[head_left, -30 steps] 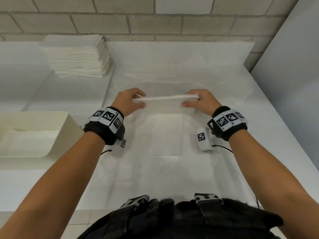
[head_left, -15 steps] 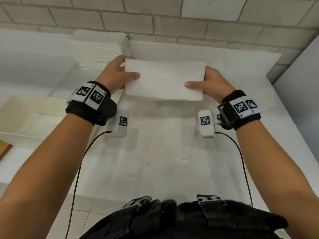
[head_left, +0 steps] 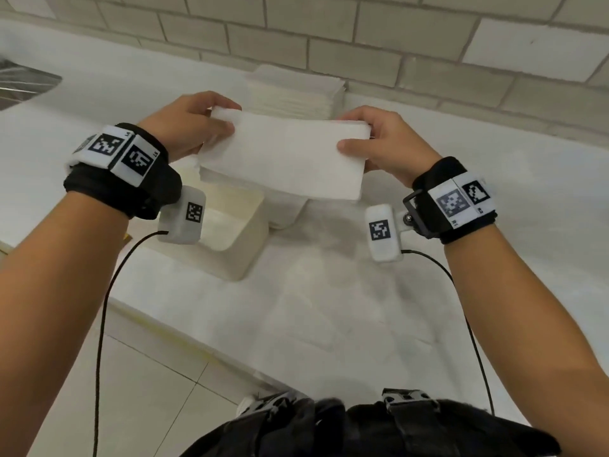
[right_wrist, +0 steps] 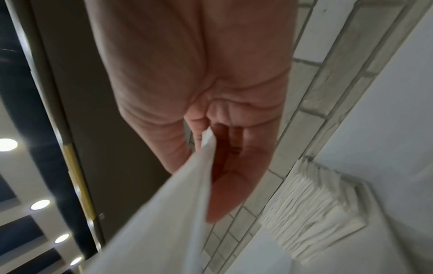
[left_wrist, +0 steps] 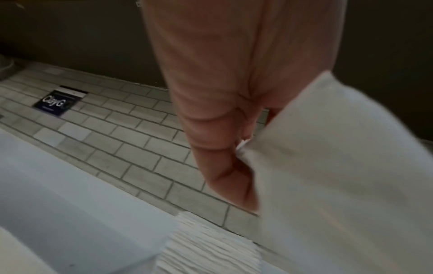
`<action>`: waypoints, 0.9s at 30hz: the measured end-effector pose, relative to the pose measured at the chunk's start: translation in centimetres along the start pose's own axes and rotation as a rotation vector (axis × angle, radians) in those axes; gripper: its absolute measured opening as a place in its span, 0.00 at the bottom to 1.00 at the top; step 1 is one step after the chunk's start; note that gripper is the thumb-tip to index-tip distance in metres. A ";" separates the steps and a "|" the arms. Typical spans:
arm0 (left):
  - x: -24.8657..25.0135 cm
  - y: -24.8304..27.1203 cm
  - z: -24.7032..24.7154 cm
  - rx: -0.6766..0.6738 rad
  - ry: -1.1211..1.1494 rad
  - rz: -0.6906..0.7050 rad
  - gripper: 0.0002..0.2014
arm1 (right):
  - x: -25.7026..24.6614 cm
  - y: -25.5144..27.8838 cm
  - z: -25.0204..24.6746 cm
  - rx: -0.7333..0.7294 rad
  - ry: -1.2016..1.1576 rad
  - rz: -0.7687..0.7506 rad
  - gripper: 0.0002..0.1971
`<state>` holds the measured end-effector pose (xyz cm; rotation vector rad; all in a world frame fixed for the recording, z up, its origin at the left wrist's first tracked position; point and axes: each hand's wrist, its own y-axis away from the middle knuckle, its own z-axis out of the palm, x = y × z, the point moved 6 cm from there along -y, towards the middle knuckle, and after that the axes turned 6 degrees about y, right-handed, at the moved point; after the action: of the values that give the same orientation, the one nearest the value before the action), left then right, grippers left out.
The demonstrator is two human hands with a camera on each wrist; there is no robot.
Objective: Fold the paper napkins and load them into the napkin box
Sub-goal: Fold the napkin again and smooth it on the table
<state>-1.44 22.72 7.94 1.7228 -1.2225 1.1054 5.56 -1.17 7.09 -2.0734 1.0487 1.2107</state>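
Note:
A folded white paper napkin (head_left: 286, 156) hangs in the air between both hands, flat side towards me. My left hand (head_left: 194, 125) pinches its left end, and my right hand (head_left: 379, 140) pinches its right end. Directly below it stands the cream napkin box (head_left: 244, 235), open at the top, with white napkins inside. In the left wrist view the thumb and fingers (left_wrist: 225, 166) clamp the napkin (left_wrist: 339, 176). From the right wrist the napkin's edge (right_wrist: 187, 194) shows gripped between thumb and fingers.
A tall stack of unfolded napkins (head_left: 296, 94) sits against the brick wall (head_left: 362, 44) behind the hands. White paper (head_left: 329, 308) covers the counter on the near side. Tiled floor (head_left: 148, 390) shows below the counter's left edge. Camera cables hang from both wrists.
Both hands have carried the folded napkin up off the counter and leftward, so that it now hangs over the box. The head view has swung left.

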 end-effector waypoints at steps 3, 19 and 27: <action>-1.7 -0.6 -2.9 -0.048 -0.074 -0.080 0.13 | -1.2 -1.2 3.2 -0.052 0.034 0.035 0.14; -9.2 -5.2 -6.6 -0.574 -1.026 -0.084 0.15 | -3.5 -6.2 16.7 -0.535 0.825 0.414 0.16; -10.4 -6.1 -5.5 -0.659 -1.382 0.078 0.15 | -3.4 -7.0 19.5 -0.626 0.985 0.428 0.16</action>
<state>1.34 32.66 -0.29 1.7945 -2.0838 -0.6846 0.88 18.51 1.26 -3.1971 1.7647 0.6779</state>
